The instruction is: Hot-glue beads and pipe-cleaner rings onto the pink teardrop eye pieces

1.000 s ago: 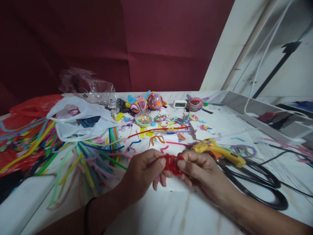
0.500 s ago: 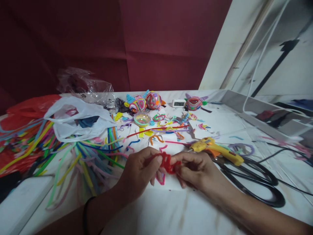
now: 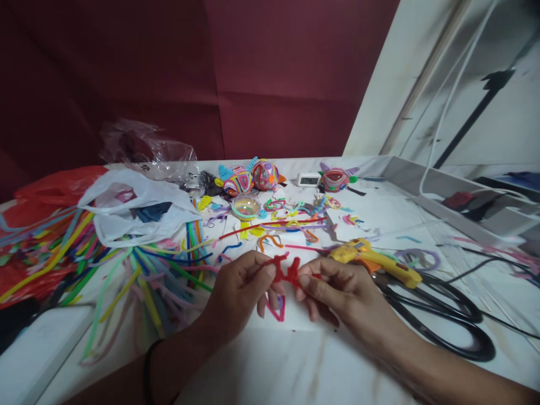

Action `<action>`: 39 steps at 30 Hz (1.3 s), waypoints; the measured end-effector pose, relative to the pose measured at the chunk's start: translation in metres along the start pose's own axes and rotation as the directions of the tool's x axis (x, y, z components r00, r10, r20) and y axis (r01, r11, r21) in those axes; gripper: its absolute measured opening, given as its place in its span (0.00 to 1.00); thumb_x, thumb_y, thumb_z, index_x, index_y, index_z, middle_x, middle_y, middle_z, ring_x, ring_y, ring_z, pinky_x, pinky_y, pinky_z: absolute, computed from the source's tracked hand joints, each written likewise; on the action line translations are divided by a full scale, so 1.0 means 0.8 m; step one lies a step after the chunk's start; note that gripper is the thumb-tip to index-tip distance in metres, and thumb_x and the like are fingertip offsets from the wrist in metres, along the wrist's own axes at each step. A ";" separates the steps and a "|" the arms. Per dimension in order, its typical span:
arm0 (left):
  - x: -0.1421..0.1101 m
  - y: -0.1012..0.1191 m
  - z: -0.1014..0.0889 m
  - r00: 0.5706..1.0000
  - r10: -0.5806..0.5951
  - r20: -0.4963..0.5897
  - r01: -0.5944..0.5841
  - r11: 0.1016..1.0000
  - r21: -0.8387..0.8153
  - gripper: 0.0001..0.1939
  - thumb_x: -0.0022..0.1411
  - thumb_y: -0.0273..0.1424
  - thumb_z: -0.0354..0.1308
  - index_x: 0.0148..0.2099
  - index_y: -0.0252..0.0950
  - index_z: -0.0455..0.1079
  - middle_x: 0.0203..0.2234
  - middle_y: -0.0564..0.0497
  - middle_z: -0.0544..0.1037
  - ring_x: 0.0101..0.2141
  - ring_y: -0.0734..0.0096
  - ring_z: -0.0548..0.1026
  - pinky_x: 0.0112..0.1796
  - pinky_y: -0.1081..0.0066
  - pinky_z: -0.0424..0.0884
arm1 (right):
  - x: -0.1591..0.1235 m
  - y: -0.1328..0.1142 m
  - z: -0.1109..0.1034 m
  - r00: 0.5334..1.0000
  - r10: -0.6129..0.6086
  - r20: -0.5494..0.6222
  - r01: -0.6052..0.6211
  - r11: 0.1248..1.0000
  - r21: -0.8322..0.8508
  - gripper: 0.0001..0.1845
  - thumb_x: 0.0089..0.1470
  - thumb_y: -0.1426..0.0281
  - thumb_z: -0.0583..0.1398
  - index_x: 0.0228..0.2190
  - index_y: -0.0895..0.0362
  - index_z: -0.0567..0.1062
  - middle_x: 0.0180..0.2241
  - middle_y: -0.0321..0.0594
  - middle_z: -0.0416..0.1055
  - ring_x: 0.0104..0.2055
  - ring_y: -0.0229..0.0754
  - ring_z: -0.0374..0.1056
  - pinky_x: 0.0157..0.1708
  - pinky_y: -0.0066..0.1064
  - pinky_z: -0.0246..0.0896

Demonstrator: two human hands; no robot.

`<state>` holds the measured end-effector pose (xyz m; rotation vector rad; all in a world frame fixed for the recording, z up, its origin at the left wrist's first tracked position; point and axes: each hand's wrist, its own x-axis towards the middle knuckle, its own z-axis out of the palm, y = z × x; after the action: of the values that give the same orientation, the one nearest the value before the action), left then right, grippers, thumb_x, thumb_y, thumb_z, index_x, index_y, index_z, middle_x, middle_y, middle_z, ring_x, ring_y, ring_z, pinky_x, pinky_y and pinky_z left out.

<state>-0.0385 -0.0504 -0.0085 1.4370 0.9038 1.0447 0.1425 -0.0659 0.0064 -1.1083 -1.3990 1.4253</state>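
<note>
Between both hands [image 3: 290,292] — bent red piece [image 3: 287,271], ends finger-covered

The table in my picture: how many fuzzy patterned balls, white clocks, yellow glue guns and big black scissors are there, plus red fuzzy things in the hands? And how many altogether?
Patterned balls: 3 (left ball, middle ball, right ball)
White clock: 1
Yellow glue gun: 1
Black scissors: 1
Red fuzzy piece: 1
Total: 7

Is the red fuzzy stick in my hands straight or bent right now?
Bent. The red fuzzy stick makes uneven up-and-down kinks between the fingers of your left hand and right hand.
</note>
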 end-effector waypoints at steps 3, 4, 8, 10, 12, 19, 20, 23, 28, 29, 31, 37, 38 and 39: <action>0.001 -0.001 0.000 1.000 -0.006 0.002 0.006 1.000 -0.006 0.11 0.63 0.37 0.53 0.33 0.34 0.65 0.22 0.52 0.76 0.17 0.78 0.71 0.16 0.81 0.63 | 0.001 0.004 -0.001 1.000 0.002 0.001 -0.002 1.000 -0.023 0.18 0.45 0.55 0.66 0.25 0.58 0.72 0.15 0.33 0.68 0.14 0.30 0.51 0.14 0.24 0.44; 0.000 -0.001 0.001 1.000 -0.010 0.000 0.010 1.000 0.004 0.11 0.63 0.37 0.53 0.33 0.34 0.65 0.21 0.52 0.76 0.17 0.78 0.71 0.16 0.81 0.63 | 0.001 0.005 -0.001 1.000 -0.010 0.011 0.011 0.999 -0.033 0.17 0.46 0.56 0.65 0.25 0.58 0.72 0.15 0.33 0.68 0.14 0.30 0.52 0.14 0.24 0.45; -0.004 0.003 0.003 1.000 -0.016 0.003 0.016 0.994 0.107 0.10 0.63 0.36 0.53 0.33 0.34 0.66 0.20 0.52 0.76 0.15 0.80 0.69 0.16 0.81 0.62 | 0.000 0.002 0.000 0.990 -0.129 0.059 0.134 0.987 -0.087 0.11 0.50 0.62 0.63 0.25 0.57 0.72 0.18 0.32 0.68 0.18 0.31 0.56 0.17 0.24 0.49; -0.006 0.006 0.004 1.000 -0.015 0.012 0.013 0.987 0.157 0.10 0.63 0.35 0.53 0.34 0.34 0.67 0.20 0.52 0.76 0.16 0.80 0.69 0.16 0.81 0.62 | -0.002 0.001 0.002 0.980 -0.186 0.068 0.192 0.976 -0.106 0.09 0.50 0.64 0.63 0.26 0.57 0.73 0.21 0.33 0.69 0.22 0.32 0.60 0.21 0.24 0.55; -0.007 0.006 0.005 1.000 -0.018 0.013 0.015 0.979 0.203 0.10 0.62 0.35 0.53 0.34 0.34 0.67 0.19 0.53 0.75 0.16 0.79 0.69 0.16 0.81 0.62 | -0.003 0.002 0.002 0.975 -0.214 0.065 0.220 0.968 -0.117 0.09 0.50 0.63 0.63 0.28 0.57 0.74 0.24 0.35 0.71 0.25 0.34 0.63 0.25 0.26 0.59; -0.007 0.005 0.006 0.999 -0.051 0.019 0.047 0.982 0.184 0.09 0.63 0.35 0.52 0.34 0.34 0.67 0.20 0.52 0.77 0.16 0.79 0.69 0.15 0.81 0.62 | -0.006 0.011 -0.007 0.907 -0.419 0.043 0.392 0.803 -0.449 0.04 0.56 0.69 0.59 0.33 0.55 0.73 0.29 0.37 0.74 0.28 0.36 0.66 0.26 0.27 0.61; -0.007 0.005 0.006 0.998 -0.052 0.023 0.047 0.982 0.184 0.09 0.62 0.34 0.52 0.34 0.34 0.67 0.20 0.53 0.76 0.16 0.79 0.69 0.16 0.81 0.62 | -0.006 0.012 -0.008 0.876 -0.477 0.077 0.447 0.739 -0.504 0.04 0.57 0.70 0.58 0.35 0.54 0.73 0.30 0.36 0.74 0.27 0.35 0.66 0.25 0.26 0.60; -0.008 0.006 0.007 0.998 -0.057 0.025 0.052 0.982 0.181 0.08 0.62 0.33 0.52 0.35 0.34 0.67 0.19 0.52 0.76 0.17 0.78 0.70 0.16 0.81 0.63 | -0.007 0.012 -0.011 0.744 -0.633 0.215 0.602 0.495 -0.626 0.08 0.58 0.76 0.57 0.39 0.54 0.72 0.31 0.37 0.73 0.29 0.35 0.66 0.28 0.26 0.61; -0.006 0.002 0.007 0.995 -0.097 0.035 0.094 0.993 0.076 0.08 0.60 0.32 0.53 0.39 0.33 0.67 0.20 0.52 0.76 0.16 0.79 0.69 0.15 0.81 0.62 | -0.007 0.010 -0.011 0.611 -0.728 0.311 0.653 0.241 -0.718 0.07 0.57 0.80 0.56 0.36 0.60 0.72 0.34 0.45 0.71 0.38 0.42 0.67 0.36 0.32 0.64; -0.006 0.001 0.007 0.993 -0.109 0.037 0.107 0.993 0.048 0.09 0.59 0.32 0.53 0.41 0.33 0.67 0.20 0.52 0.76 0.16 0.78 0.69 0.15 0.81 0.63 | -0.007 0.009 -0.010 0.587 -0.746 0.314 0.650 0.203 -0.733 0.07 0.57 0.80 0.56 0.35 0.61 0.73 0.36 0.47 0.71 0.39 0.43 0.66 0.37 0.34 0.63; -0.005 0.001 0.008 0.991 -0.124 0.048 0.124 0.992 0.004 0.12 0.59 0.32 0.53 0.44 0.33 0.66 0.20 0.53 0.76 0.17 0.77 0.71 0.15 0.81 0.63 | -0.007 0.008 -0.010 0.546 -0.776 0.316 0.632 0.134 -0.763 0.08 0.55 0.81 0.56 0.34 0.61 0.73 0.39 0.50 0.70 0.42 0.45 0.65 0.39 0.37 0.62; -0.004 0.005 0.008 0.985 -0.115 0.130 0.121 0.992 -0.038 0.14 0.60 0.34 0.53 0.47 0.33 0.63 0.20 0.53 0.75 0.17 0.76 0.71 0.16 0.80 0.66 | -0.009 0.009 -0.010 0.510 -0.806 0.300 0.595 0.078 -0.800 0.10 0.55 0.84 0.55 0.31 0.60 0.73 0.31 0.44 0.67 0.35 0.43 0.62 0.33 0.36 0.58; -0.004 0.005 0.008 0.982 -0.112 0.153 0.120 0.992 -0.045 0.13 0.61 0.34 0.53 0.46 0.33 0.63 0.20 0.53 0.75 0.17 0.76 0.72 0.16 0.79 0.66 | -0.009 0.009 -0.010 0.506 -0.805 0.309 0.602 0.073 -0.795 0.10 0.55 0.83 0.55 0.31 0.60 0.72 0.30 0.43 0.67 0.34 0.42 0.62 0.32 0.35 0.57; -0.004 0.004 0.009 0.978 -0.110 0.175 0.120 0.992 -0.049 0.12 0.62 0.35 0.52 0.45 0.33 0.63 0.20 0.53 0.75 0.18 0.76 0.72 0.17 0.79 0.67 | -0.009 0.009 -0.010 0.501 -0.803 0.324 0.610 0.061 -0.790 0.09 0.56 0.83 0.54 0.32 0.61 0.72 0.30 0.44 0.68 0.34 0.43 0.62 0.32 0.36 0.57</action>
<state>-0.0331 -0.0560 -0.0055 1.3852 0.8139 0.8407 0.1519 -0.0711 -0.0006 -0.7560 -2.1237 -0.2637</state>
